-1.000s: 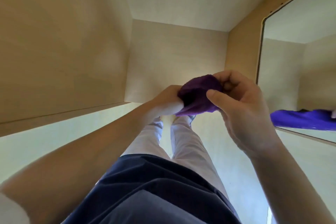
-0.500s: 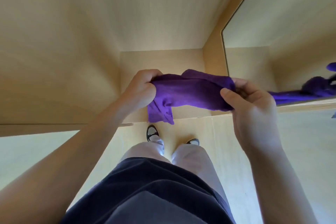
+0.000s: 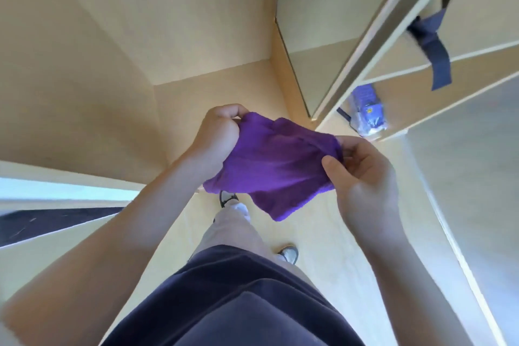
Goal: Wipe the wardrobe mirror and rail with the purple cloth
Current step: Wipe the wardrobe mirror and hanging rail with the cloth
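Pale wood wardrobe panels (image 3: 118, 36) wall the left and far sides, the mirror (image 3: 317, 45) edges the right, and in the open room between them the purple cloth (image 3: 269, 166) hangs stretched, left hand (image 3: 219, 140) and right hand (image 3: 365, 177) each gripping an end.

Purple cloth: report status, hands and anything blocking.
Left hand and right hand both grip the purple cloth, spread between them. Cloth off the mirror. Nothing in the way.

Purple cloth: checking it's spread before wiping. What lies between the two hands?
Only the purple cloth, gripped by left hand and right hand, in the head view.
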Demonstrator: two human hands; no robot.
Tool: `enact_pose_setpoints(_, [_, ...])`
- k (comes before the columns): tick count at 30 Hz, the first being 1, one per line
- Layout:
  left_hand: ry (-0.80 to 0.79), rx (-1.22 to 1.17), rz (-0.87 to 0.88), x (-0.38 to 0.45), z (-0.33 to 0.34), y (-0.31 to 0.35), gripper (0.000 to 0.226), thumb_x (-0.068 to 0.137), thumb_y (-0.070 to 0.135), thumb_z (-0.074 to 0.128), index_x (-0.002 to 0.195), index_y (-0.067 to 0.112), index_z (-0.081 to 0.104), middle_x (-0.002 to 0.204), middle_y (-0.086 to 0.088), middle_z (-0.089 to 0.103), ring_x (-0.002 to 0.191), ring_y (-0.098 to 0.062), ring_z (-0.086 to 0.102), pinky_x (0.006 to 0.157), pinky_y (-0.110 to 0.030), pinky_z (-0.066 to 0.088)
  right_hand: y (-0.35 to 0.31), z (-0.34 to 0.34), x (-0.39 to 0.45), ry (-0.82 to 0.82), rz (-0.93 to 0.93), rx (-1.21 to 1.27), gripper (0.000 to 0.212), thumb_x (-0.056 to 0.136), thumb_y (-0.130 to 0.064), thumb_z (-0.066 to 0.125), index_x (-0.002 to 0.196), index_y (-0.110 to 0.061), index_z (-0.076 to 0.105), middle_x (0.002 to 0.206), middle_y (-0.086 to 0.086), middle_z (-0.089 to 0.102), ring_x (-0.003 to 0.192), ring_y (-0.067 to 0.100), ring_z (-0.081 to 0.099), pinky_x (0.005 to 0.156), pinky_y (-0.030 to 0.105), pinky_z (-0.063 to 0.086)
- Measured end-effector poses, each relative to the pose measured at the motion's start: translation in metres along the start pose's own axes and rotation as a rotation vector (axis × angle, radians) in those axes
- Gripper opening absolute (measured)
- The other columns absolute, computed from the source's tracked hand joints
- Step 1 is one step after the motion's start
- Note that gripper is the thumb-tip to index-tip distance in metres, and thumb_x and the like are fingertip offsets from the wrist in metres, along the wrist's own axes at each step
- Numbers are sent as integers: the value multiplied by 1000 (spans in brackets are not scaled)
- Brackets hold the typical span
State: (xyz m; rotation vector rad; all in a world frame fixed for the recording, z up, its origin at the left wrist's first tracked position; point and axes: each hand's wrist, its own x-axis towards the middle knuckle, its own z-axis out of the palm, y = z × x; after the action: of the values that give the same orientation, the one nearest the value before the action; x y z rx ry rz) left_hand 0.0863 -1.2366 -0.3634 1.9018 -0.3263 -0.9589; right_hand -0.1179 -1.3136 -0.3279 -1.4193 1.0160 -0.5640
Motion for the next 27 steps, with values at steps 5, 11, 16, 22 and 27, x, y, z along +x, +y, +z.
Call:
enact_pose_setpoints(5, [-101, -108, -4, -51, 50, 14, 65, 69, -15, 21, 52, 25, 68, 43, 6, 56, 33, -9, 45, 38, -9, 29, 32, -50, -57, 174, 86, -42, 34, 86, 8, 54, 106, -16, 67, 95, -1, 74, 88, 23, 70, 80, 42, 60])
enact_pose_setpoints(11, [-194, -121, 107, -98, 80, 39, 49, 73, -20, 23, 68, 10, 61, 48, -1, 64, 37, -14, 56, 42, -12, 41, 19, -59, -112, 160, -288, -319, 40, 84, -4, 54, 122, -16, 58, 122, -7, 55, 113, 9, 58, 88, 13, 45])
enact_pose_setpoints(16, [-179, -166, 46, -115, 86, 56, 53, 67, -18, 20, 74, 12, 64, 56, -4, 59, 48, -20, 51, 45, -17, 38, -4, -22, -125, -108, -449, -325, 52, 86, -4, 58, 135, -17, 50, 130, -8, 47, 113, 10, 54, 87, 21, 47])
enact_pose_setpoints(22, [-252, -276, 146, -131, 51, 89, 44, 58, 0, 45, 96, 2, 66, 87, -18, 59, 79, -28, 52, 64, -33, 40, -7, -5, -101, 41, -429, -188, 49, 84, -10, 59, 130, -18, 44, 120, -3, 49, 110, 13, 53, 88, 20, 44])
enact_pose_setpoints(27, [-400, -387, 239, -129, 30, 114, 38, 72, 11, 47, 106, 6, 64, 88, -9, 68, 77, -20, 64, 62, -30, 51, -17, 11, -66, -62, -287, -70, 51, 89, -25, 58, 136, -19, 39, 107, 6, 61, 102, 30, 60, 88, 47, 51])
